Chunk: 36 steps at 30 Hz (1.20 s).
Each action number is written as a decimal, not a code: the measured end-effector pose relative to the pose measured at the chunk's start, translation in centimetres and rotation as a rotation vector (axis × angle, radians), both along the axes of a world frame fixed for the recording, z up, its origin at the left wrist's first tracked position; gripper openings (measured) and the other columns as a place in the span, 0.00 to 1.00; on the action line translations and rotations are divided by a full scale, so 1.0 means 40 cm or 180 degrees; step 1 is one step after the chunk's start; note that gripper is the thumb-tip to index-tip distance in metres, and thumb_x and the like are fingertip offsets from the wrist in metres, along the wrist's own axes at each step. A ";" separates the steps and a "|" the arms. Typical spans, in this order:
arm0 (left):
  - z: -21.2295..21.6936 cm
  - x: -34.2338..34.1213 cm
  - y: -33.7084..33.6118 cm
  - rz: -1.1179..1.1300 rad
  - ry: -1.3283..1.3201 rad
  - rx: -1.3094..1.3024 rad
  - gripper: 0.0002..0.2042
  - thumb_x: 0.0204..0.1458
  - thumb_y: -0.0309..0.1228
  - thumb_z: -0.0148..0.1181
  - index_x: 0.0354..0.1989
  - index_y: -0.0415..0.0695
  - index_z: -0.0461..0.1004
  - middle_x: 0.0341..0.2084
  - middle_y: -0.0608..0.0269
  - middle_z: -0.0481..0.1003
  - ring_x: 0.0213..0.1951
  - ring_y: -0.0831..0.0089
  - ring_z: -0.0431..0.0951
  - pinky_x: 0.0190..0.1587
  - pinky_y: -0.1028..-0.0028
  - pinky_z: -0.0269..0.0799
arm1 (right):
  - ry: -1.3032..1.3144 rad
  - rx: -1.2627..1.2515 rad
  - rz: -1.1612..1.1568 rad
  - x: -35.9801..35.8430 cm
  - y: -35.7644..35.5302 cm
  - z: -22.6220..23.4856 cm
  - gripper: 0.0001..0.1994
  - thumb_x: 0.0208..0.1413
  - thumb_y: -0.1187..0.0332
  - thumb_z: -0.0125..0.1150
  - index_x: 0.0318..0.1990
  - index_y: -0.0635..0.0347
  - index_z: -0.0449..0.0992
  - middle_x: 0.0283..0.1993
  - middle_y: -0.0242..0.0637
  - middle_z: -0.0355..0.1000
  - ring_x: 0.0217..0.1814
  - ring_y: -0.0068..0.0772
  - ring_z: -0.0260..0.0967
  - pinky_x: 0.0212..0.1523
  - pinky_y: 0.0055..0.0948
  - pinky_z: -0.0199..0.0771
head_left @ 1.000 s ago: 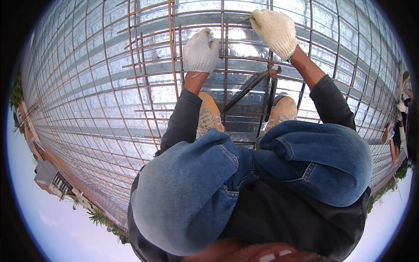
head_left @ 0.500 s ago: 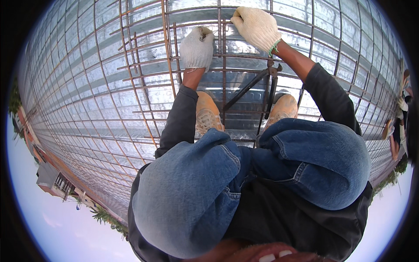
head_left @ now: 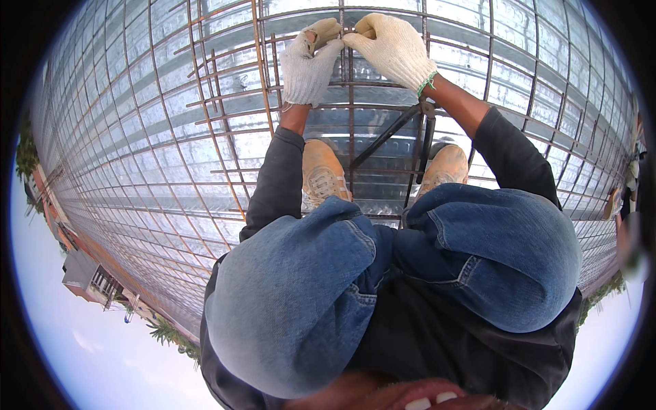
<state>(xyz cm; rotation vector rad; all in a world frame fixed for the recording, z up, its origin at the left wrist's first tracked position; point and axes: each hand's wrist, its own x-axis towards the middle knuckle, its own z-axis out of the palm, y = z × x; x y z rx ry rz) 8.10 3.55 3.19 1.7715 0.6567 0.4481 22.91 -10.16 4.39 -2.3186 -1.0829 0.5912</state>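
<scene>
My left hand (head_left: 309, 72), in a whitish knit glove, is closed in a pinch at a crossing of the rebar mesh (head_left: 351, 130). My right hand (head_left: 398, 53), in a cream knit glove with a green cuff edge, pinches at the same crossing from the other side. The fingertips of both gloves almost touch over the bar; whatever thin piece they hold is too small to make out. A pair of pincers (head_left: 388, 137) with long dark handles lies spread on the mesh between my shoes, its head partly hidden near my right wrist.
Ribbed shiny metal decking (head_left: 383, 184) lies under the bars. My tan shoes (head_left: 324, 174) stand on either side of the pincers. Several loose bar ends (head_left: 205, 102) stick out at left. Another person (head_left: 625, 212) is partly seen at the far right rim.
My left hand has moved up and right, its fingers now reaching the bar crossing. My right hand has shifted slightly down, bringing the two gloves together. The person at right has moved.
</scene>
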 end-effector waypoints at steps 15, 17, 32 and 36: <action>-0.031 0.004 -0.006 0.0329 -0.0393 -0.0116 0.11 0.64 0.28 0.71 0.52 0.42 0.88 0.42 0.62 0.90 0.45 0.75 0.88 0.53 0.71 0.84 | 0.0512 0.0347 -0.0452 -0.026 -0.036 0.009 0.23 0.68 0.49 0.73 0.55 0.61 0.88 0.45 0.44 0.88 0.46 0.34 0.87 0.49 0.35 0.85; -0.029 0.005 -0.010 0.0308 -0.0294 -0.0024 0.10 0.64 0.28 0.71 0.52 0.42 0.88 0.42 0.62 0.90 0.44 0.75 0.88 0.52 0.71 0.84 | 0.0601 0.0454 -0.0504 -0.034 -0.037 0.008 0.24 0.67 0.47 0.72 0.54 0.60 0.88 0.47 0.45 0.88 0.49 0.41 0.87 0.51 0.39 0.85; -0.031 0.060 -0.014 0.0608 -0.0030 -0.0090 0.14 0.59 0.37 0.76 0.47 0.41 0.88 0.37 0.59 0.90 0.38 0.74 0.89 0.44 0.70 0.85 | 0.0610 0.0670 -0.0608 -0.090 -0.029 0.002 0.22 0.68 0.51 0.72 0.54 0.62 0.86 0.45 0.48 0.88 0.47 0.45 0.88 0.51 0.41 0.86; -0.018 0.054 0.001 0.0422 0.0111 -0.0075 0.15 0.59 0.39 0.76 0.46 0.41 0.88 0.36 0.59 0.89 0.38 0.74 0.89 0.43 0.70 0.85 | 0.0793 0.0635 -0.0613 -0.094 -0.020 0.011 0.22 0.68 0.52 0.71 0.55 0.65 0.85 0.47 0.51 0.88 0.49 0.47 0.88 0.52 0.42 0.86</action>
